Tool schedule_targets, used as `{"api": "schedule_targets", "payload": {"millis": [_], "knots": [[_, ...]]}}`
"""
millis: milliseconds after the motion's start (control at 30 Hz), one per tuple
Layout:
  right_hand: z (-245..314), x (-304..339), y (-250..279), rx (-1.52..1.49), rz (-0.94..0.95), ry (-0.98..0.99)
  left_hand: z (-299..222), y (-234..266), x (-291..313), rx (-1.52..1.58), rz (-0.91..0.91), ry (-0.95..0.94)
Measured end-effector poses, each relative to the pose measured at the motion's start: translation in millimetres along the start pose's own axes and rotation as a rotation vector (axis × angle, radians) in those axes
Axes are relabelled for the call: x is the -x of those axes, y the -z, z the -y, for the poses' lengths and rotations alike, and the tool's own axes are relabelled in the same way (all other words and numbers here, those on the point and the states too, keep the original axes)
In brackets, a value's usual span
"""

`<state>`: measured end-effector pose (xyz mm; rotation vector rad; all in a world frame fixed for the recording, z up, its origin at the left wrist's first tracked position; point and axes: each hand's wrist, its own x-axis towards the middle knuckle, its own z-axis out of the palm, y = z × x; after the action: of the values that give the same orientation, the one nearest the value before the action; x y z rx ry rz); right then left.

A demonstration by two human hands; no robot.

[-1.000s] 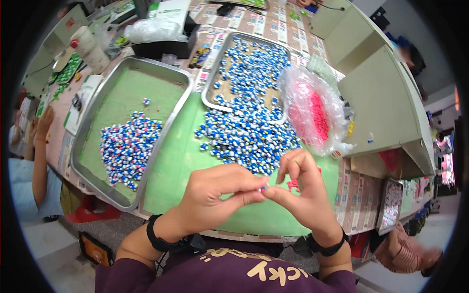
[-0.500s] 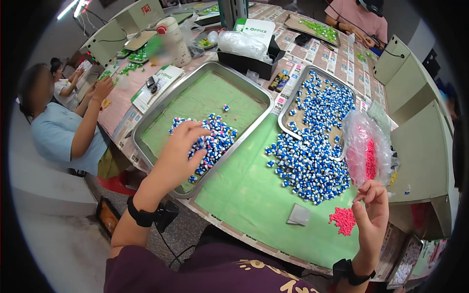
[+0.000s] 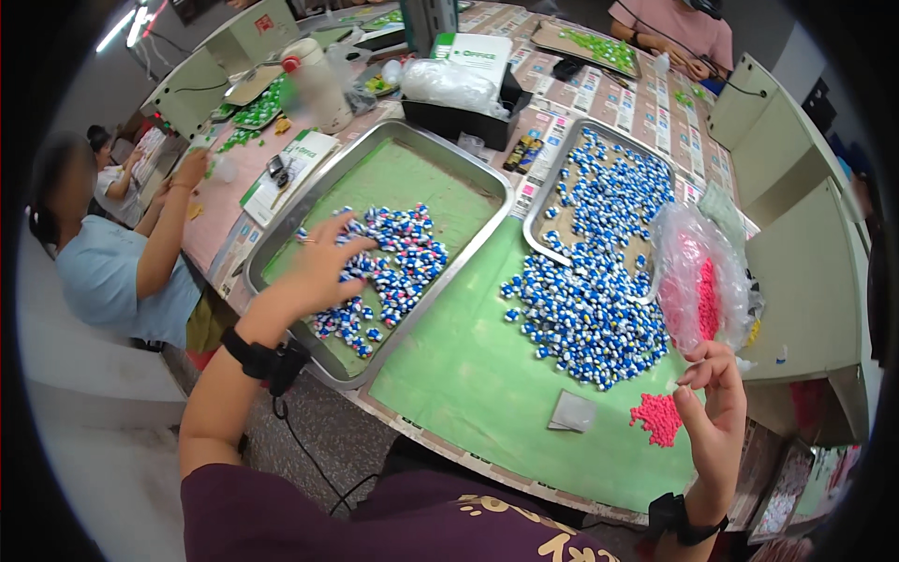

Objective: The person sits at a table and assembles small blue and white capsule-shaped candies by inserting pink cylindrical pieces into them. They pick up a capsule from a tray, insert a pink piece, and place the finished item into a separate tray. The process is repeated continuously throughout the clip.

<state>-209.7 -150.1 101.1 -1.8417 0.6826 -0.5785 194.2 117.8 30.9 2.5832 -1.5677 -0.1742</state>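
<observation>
My left hand [image 3: 318, 270] is over the metal tray [image 3: 497, 214] on the left, fingers spread and touching small blue-and-white pieces [image 3: 412, 262], some showing pink parts. It grips none that I can see. My right hand [image 3: 716, 412] is raised at the right, thumb and forefinger pinched together. Whatever they hold is too small to make out. Just left of that hand lies a small heap of pink beads [image 3: 657, 419]. A large heap of blue-and-white pieces [image 3: 599, 328] spills from a second metal tray [image 3: 529, 220] onto the green mat [image 3: 468, 375].
A clear plastic bag [image 3: 679, 281] of pink beads stands beside the large heap. A grey square pad [image 3: 571, 410] lies on the mat. Behind are a black box [image 3: 468, 117] and a whitish bottle [image 3: 318, 89]. Other people sit at the left [image 3: 122, 272] and far right [image 3: 674, 42].
My left hand has swept leftward, and the pieces in the left tray are spread wider and flatter. My right hand stays nearly still, pinched. The whole view has shifted slightly.
</observation>
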Motion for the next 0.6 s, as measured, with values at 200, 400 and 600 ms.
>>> {"api": "schedule_targets", "payload": {"millis": [200, 400, 600], "knots": [[-1, 1, 8, -0.028, 0.007, -0.004, -32, 37, 0, 0.32, -0.11, -0.005], [3, 0, -6, -0.097, 0.02, 0.075, -133, 71, -17, 1.22, -0.311, -0.196], [21, 4, -47, 0.024, 0.305, 0.325, -217, 50, -68, 1.657, -0.349, -0.316]]}}
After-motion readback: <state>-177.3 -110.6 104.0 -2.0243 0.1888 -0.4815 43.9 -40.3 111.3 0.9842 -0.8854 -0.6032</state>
